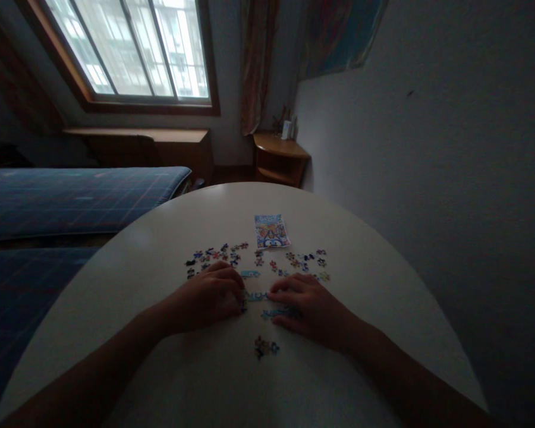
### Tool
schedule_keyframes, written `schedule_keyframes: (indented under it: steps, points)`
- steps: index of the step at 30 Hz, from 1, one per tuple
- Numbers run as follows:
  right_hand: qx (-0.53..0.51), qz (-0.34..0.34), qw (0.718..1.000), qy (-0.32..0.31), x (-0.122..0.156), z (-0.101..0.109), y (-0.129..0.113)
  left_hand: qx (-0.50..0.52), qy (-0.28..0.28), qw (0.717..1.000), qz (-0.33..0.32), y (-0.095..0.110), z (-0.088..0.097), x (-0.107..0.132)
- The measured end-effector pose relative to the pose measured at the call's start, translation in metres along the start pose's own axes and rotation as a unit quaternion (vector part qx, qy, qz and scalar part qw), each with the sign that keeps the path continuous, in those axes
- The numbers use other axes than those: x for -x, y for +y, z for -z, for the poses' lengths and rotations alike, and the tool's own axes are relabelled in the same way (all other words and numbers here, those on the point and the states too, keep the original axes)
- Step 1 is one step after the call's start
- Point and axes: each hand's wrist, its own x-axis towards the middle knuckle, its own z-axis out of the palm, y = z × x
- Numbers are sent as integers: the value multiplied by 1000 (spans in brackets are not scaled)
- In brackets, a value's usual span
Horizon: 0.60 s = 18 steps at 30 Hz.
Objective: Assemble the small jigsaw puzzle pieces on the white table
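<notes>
Both my hands rest on a round white table [169, 368] among small jigsaw pieces. My left hand [207, 297] lies knuckles up, its fingers curled onto a joined strip of light blue pieces [255, 295]. My right hand [305, 306] presses its fingertips on the same strip from the other side, with more blue pieces [276, 312] under its thumb. Loose pieces [214, 257] are scattered beyond my left hand, and others [305, 260] beyond my right. A small cluster [265, 348] lies near me. A colourful picture card [271, 230] lies further back.
A bed with a blue checked cover [71, 196] runs along the left of the table. A wooden corner shelf [279, 156] and a wooden desk [160, 142] stand under the window [134, 47]. A plain wall [428, 178] is close on the right.
</notes>
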Motion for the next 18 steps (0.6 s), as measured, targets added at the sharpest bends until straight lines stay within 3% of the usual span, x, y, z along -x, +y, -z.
schedule_keyframes:
  steps: [18]
  points:
    - [-5,-6,1000,4,0,-1,-1,12,-12,999,-31,-1,1,3]
